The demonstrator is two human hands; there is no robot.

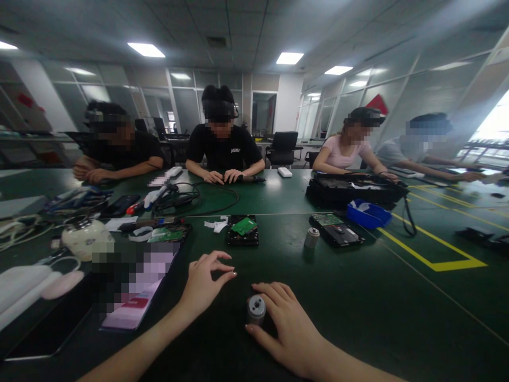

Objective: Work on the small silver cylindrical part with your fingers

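Observation:
My right hand [288, 326] curls around a small silver metal cylinder [256, 309], which stands upright on the green table with holes in its top. The thumb is on its near side and the fingers are behind it. My left hand [207, 278] hovers to the left with nothing in it, thumb and fingertips apart. Farther forward stands a second metal cylinder [312, 237]. A hard drive with a green circuit board [244, 226] lies beyond my left hand. Another opened drive [337, 230] lies at the right.
Left of me are a phone [139, 302], a dark tablet-like slab [51, 318], a white round pot [87, 239], cables and tools. A blue tray [369, 215] and a black case [356, 192] stand at the far right. Several people sit opposite. Yellow tape [457, 263] marks the table.

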